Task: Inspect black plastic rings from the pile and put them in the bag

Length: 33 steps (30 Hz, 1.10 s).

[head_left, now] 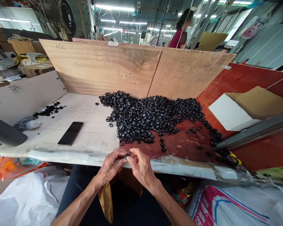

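Note:
At the table's front edge my two hands meet around a small black plastic part [126,156]. My left hand [113,164] pinches it between thumb and forefinger. My right hand [140,165] is closed against the same part from the other side, its fingertips covering some of it. Just beyond my hands spreads a large heap of small black ring-like parts [141,116]. Several more black parts [163,145] lie loose in front of the heap. Below my hands, an open brown bag [106,201] hangs near my lap.
A phone [70,133] lies on the white left side of the table, near a plastic bag [27,123] and a small black pile [48,110]. Wooden boards [108,69] wall the back. An open white box [233,111] and metal bar [257,131] stand right. A person [181,31] is beyond.

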### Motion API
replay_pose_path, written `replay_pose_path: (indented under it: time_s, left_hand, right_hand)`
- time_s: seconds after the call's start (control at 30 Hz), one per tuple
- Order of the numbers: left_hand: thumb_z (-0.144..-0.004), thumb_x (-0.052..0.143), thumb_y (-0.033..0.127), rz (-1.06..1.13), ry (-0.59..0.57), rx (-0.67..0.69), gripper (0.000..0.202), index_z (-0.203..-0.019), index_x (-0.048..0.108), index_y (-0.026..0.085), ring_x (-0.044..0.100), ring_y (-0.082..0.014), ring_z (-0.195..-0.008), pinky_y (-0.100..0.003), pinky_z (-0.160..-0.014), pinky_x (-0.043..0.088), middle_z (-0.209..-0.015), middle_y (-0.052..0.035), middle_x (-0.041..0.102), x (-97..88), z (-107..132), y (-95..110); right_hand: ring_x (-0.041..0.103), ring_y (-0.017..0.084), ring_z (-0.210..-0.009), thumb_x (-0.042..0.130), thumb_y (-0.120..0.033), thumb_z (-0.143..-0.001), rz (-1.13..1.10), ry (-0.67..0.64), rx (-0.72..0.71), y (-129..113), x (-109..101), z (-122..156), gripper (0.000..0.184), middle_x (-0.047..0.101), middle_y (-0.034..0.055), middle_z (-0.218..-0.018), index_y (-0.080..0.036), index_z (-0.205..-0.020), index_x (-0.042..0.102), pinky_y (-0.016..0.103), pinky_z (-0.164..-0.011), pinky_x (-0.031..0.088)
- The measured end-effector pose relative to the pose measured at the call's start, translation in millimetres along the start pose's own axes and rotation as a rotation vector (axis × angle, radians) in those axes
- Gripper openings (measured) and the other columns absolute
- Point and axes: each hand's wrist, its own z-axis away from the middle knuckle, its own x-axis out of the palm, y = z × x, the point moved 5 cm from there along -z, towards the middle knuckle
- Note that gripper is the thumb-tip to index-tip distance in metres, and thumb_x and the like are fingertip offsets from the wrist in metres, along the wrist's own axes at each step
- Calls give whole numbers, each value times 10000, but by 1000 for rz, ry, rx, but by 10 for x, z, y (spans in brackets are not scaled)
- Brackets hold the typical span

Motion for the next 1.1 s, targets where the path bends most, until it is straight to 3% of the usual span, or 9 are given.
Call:
replay_pose_path:
  time_s: [0.13, 0.3, 0.4, 0.47, 0.53, 0.6, 0.7, 0.87, 1.1]
  left_hand:
    - [-986, 648, 258, -44, -15, -46, 116, -1099, 671, 243, 712, -203, -999, -315, -888, 597, -1076, -52, 712, 31, 299, 73]
    - [-985, 562, 99, -326, -34, 251, 336, -1284, 592, 249, 719, -216, -1102, -317, -933, 613, -1190, -93, 700, 70, 517, 135]
    - [-990, 497, 56, -424, -89, 361, 368, -1316, 566, 214, 720, -213, -1097, -312, -911, 620, -1202, -116, 688, 79, 605, 196]
    - [-998, 505, 91, -411, -200, 326, 310, -1272, 585, 210, 727, -201, -1028, -301, -865, 620, -1148, -97, 697, 72, 583, 243]
    - [-985, 591, 193, -398, -260, 166, 185, -1165, 622, 216, 726, -187, -892, -288, -781, 609, -1005, -48, 703, 25, 444, 234]
    - [-946, 673, 302, -450, -137, -43, 140, -1047, 634, 213, 696, -173, -736, -292, -697, 582, -870, -8, 671, -89, 194, 152]
    - [-899, 716, 335, -635, 179, -223, 202, -1004, 628, 186, 674, -170, -662, -331, -696, 568, -949, -38, 668, -243, -219, -21]
    - [-863, 731, 279, -894, 146, -259, 199, -1021, 665, 176, 736, -264, -906, -354, -778, 565, -1059, -95, 711, -140, -542, -289]
    - [-817, 661, 145, -612, 132, -125, 290, -1101, 670, 204, 743, -196, -769, -304, -747, 581, -943, -38, 780, -40, -384, -265]
  right_hand:
    - [630, 167, -635, 527, -235, -970, -89, -42, 38, -113, 68, 289, 121, 669, 39, -806, -217, -964, 646, 278, -623, 515]
    - [520, 129, -433, 596, -351, -912, -517, 2, 614, 29, 400, 563, 166, 545, -48, -505, -197, -849, 595, 231, -475, 429]
    - [486, 118, -422, 562, -424, -924, -661, -46, 801, 44, 513, 679, 289, 546, -26, -510, -195, -747, 557, 235, -467, 410]
    - [498, 133, -435, 520, -413, -947, -521, -119, 758, 52, 444, 665, 312, 559, -4, -546, -199, -723, 553, 257, -476, 418]
    - [586, 184, -549, 533, -344, -943, -199, -87, 529, 57, 249, 526, 221, 609, 35, -660, -191, -801, 605, 301, -561, 483]
    - [660, 246, -776, 581, -239, -902, 125, 30, 246, 59, 60, 323, 128, 653, 92, -879, -179, -988, 653, 355, -716, 539]
    - [659, 272, -936, 609, -135, -862, 349, 63, 41, 201, 24, 25, 311, 622, 137, -1078, -175, -1168, 645, 373, -796, 563]
    - [644, 223, -808, 543, -86, -907, 296, -33, -30, 453, 205, -203, 177, 621, 79, -881, -186, -856, 680, 337, -759, 555]
    - [681, 169, -782, 644, -202, -906, -205, 96, 101, 483, 64, -171, 175, 719, 48, -1001, -211, -1073, 693, 264, -698, 559]
